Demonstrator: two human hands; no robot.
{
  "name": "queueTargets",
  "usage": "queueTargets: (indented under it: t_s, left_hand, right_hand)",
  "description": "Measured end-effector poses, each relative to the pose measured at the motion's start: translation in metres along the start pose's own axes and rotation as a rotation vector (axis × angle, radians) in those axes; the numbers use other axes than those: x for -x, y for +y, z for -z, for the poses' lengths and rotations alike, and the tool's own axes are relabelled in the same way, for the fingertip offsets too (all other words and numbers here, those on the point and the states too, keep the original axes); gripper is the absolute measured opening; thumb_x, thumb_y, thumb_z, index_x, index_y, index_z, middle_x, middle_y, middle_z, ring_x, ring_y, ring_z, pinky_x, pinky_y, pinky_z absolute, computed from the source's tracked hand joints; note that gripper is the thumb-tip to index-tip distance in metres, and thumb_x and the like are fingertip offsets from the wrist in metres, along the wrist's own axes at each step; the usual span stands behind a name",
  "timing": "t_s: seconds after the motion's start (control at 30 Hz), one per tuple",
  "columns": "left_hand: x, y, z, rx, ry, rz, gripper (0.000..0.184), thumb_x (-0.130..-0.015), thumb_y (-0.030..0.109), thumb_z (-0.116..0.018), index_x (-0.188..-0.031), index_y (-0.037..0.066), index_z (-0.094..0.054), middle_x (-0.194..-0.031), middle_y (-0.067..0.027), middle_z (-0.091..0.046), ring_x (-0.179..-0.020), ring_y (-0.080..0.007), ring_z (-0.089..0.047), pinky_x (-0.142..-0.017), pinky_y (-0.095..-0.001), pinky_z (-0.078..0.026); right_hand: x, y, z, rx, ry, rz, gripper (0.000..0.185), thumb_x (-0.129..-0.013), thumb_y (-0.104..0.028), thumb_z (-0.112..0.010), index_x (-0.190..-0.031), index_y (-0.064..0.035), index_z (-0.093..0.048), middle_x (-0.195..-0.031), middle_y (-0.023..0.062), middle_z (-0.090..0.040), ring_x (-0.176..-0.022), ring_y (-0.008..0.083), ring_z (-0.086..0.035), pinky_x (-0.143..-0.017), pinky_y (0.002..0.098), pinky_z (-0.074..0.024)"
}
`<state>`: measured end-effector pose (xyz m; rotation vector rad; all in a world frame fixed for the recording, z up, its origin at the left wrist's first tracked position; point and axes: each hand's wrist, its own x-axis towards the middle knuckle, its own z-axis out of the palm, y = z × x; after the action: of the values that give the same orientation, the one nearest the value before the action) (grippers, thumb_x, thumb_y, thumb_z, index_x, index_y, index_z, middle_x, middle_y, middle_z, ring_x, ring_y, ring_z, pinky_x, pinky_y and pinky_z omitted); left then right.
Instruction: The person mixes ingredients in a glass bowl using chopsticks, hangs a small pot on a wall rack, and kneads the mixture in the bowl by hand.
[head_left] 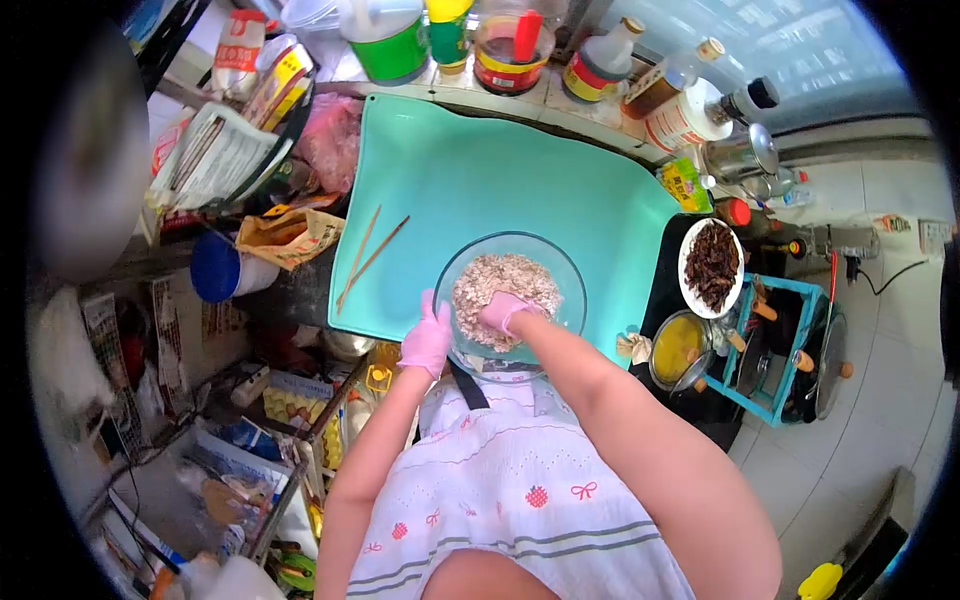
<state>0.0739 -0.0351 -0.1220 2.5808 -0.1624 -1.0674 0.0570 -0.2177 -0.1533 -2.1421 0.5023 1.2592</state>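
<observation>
A clear glass bowl [572, 290] stands at the near edge of a turquoise mat [480, 170]. It holds a pale pinkish-beige, lumpy mixture [515, 275]. My left hand [428, 338], in a pink glove, grips the bowl's left side with the thumb up along the rim. Inside the bowl, my right hand [503, 313], also gloved in pink, is curled and pressed into the mixture; its fingertips are buried there. A pair of chopsticks [372, 265] lies on the mat to the left of the bowl.
Bottles and jars, among them a green tub [390, 55], line the ledge behind the mat. A white plate of dark brown pieces [712, 265] and a bowl of yellow liquid [681, 350] stand at right, beside a blue rack [770, 400]. Cluttered shelves fill the left.
</observation>
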Motion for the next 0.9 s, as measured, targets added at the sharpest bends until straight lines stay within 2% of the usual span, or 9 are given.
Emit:
queueTargets:
  t_s: [0.13, 0.27, 0.37, 0.47, 0.5, 0.6, 0.7, 0.8, 0.9]
  left_hand:
    - [0.000, 0.006, 0.001, 0.108, 0.037, 0.115, 0.062, -0.095, 0.054, -0.027, -0.143, 0.014, -0.023, -0.092, -0.0275, -0.065, -0.087, -0.0467, -0.062, -0.079, -0.0533, -0.046]
    - [0.004, 0.005, -0.001, 0.136, 0.047, 0.099, 0.063, -0.095, 0.054, -0.027, -0.143, 0.014, -0.023, -0.091, -0.0275, -0.065, -0.087, -0.0469, -0.061, -0.079, -0.0536, -0.045]
    - [-0.002, 0.001, -0.007, 0.159, 0.070, 0.077, 0.062, -0.095, 0.054, -0.027, -0.143, 0.014, -0.023, -0.092, -0.0281, -0.065, -0.087, -0.0470, -0.061, -0.078, -0.0539, -0.046]
    - [-0.001, -0.001, -0.008, 0.174, 0.075, 0.061, 0.060, -0.095, 0.053, -0.028, -0.141, 0.014, -0.026, -0.093, -0.0288, -0.064, -0.086, -0.0468, -0.062, -0.077, -0.0542, -0.046]
    - [-0.001, -0.001, -0.006, 0.176, 0.073, 0.059, 0.059, -0.095, 0.053, -0.028, -0.141, 0.014, -0.027, -0.094, -0.0290, -0.064, -0.085, -0.0467, -0.062, -0.076, -0.0543, -0.047]
    - [-0.006, -0.009, -0.016, 0.192, 0.087, -0.003, 0.058, -0.095, 0.052, -0.031, -0.140, 0.016, -0.029, -0.096, -0.0288, -0.063, -0.086, -0.0475, -0.061, -0.076, -0.0549, -0.046]
    - [-0.021, -0.027, -0.040, 0.159, 0.096, -0.056, 0.055, -0.096, 0.050, -0.033, -0.139, 0.017, -0.031, -0.093, -0.0280, -0.064, -0.084, -0.0480, -0.061, -0.075, -0.0553, -0.047]
    - [-0.007, -0.014, -0.019, 0.175, 0.081, -0.070, 0.054, -0.096, 0.050, -0.032, -0.139, 0.017, -0.030, -0.092, -0.0277, -0.064, -0.083, -0.0480, -0.061, -0.074, -0.0552, -0.047]
    - [-0.002, -0.009, -0.009, 0.173, 0.071, -0.070, 0.055, -0.096, 0.051, -0.030, -0.140, 0.018, -0.028, -0.092, -0.0276, -0.064, -0.083, -0.0478, -0.061, -0.074, -0.0547, -0.047]
  right_hand:
    - [0.011, 0.004, -0.032, -0.063, 0.296, -0.022, 0.040, -0.078, -0.030, -0.051, -0.097, -0.0008, -0.069, -0.103, 0.0221, -0.066, -0.097, 0.0377, -0.064, -0.084, 0.0431, -0.0495]
    - [0.002, 0.018, -0.046, 0.014, 0.221, 0.072, 0.036, -0.078, -0.029, -0.052, -0.092, -0.0023, -0.071, -0.100, 0.0230, -0.066, -0.091, 0.0382, -0.065, -0.081, 0.0429, -0.0512]
    - [0.002, 0.005, -0.023, 0.663, 0.154, 0.591, 0.035, -0.077, -0.029, -0.053, -0.089, -0.0010, -0.071, -0.097, 0.0235, -0.066, -0.089, 0.0379, -0.065, -0.080, 0.0432, -0.0514]
    - [-0.004, -0.032, 0.007, 0.549, 0.031, 0.507, 0.035, -0.074, -0.027, -0.054, -0.089, 0.0002, -0.070, -0.097, 0.0237, -0.066, -0.089, 0.0370, -0.066, -0.080, 0.0423, -0.0515]
    - [-0.012, -0.039, 0.006, 0.316, -0.006, 0.284, 0.037, -0.073, -0.026, -0.053, -0.092, 0.0000, -0.071, -0.100, 0.0237, -0.066, -0.089, 0.0363, -0.066, -0.081, 0.0417, -0.0512]
    - [-0.023, -0.042, -0.009, 0.332, 0.001, 0.284, 0.028, -0.068, -0.024, -0.056, -0.078, -0.0018, -0.071, -0.087, 0.0212, -0.067, -0.081, 0.0353, -0.066, -0.073, 0.0424, -0.0512]
    - [-0.043, -0.035, -0.014, 0.360, -0.081, 0.240, 0.028, -0.066, -0.024, -0.056, -0.077, -0.0031, -0.071, -0.084, 0.0207, -0.068, -0.080, 0.0340, -0.067, -0.073, 0.0408, -0.0511]
    - [-0.030, -0.048, 0.011, 0.437, -0.233, 0.252, 0.028, -0.063, -0.024, -0.057, -0.077, -0.0047, -0.072, -0.082, 0.0203, -0.068, -0.077, 0.0330, -0.066, -0.071, 0.0396, -0.0508]
    - [-0.051, -0.036, 0.009, 0.234, -0.300, 0.236, 0.028, -0.061, -0.024, -0.058, -0.078, -0.0057, -0.072, -0.079, 0.0195, -0.067, -0.073, 0.0320, -0.065, -0.069, 0.0388, -0.0506]
